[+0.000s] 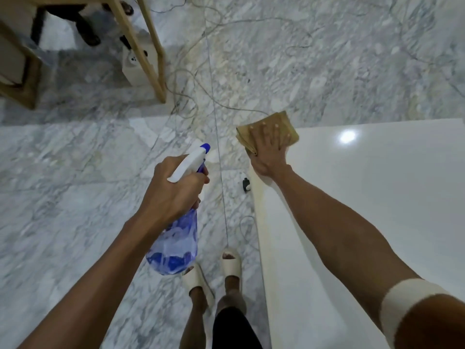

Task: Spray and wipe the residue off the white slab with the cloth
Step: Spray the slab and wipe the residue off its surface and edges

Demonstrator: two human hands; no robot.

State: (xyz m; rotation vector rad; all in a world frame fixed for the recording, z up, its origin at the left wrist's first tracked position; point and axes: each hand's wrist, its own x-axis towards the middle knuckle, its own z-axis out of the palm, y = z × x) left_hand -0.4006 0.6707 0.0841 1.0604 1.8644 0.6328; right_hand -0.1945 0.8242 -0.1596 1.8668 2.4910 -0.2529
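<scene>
Tan cloth [268, 133] lies at the white slab [377, 197]'s corner, frame centre, under the flat, spread right hand [269, 153]. Left hand [176, 190] grips the spray bottle [176, 235]. Best to keep the palm flat and drag along the yellowish edge strip.

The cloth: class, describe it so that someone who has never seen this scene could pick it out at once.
Find the large white slab on the right and follow it to its far left corner. There the right hand presses flat on the cloth, a folded tan square. It is the only tan, soft thing on the glossy slab.
</scene>
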